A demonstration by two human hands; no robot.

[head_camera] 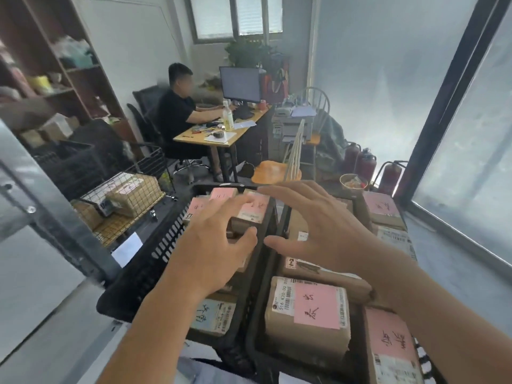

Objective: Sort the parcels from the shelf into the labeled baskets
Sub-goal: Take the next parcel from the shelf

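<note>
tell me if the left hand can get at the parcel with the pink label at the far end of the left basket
Probably yes. The left hand hovers open just above the left basket, its fingertips already near the pink-labelled parcel. Nothing lies over that parcel, and the right hand is beside it, not across the way.

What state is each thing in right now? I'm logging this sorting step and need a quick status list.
left hand: open, fingers spread, holding nothing
right hand: open, fingers spread, holding nothing
left black basket: holds parcels
middle black basket: holds parcels
pink-labelled parcel: lying flat, label up
wire basket: holds parcels
monitor: switched on
</note>
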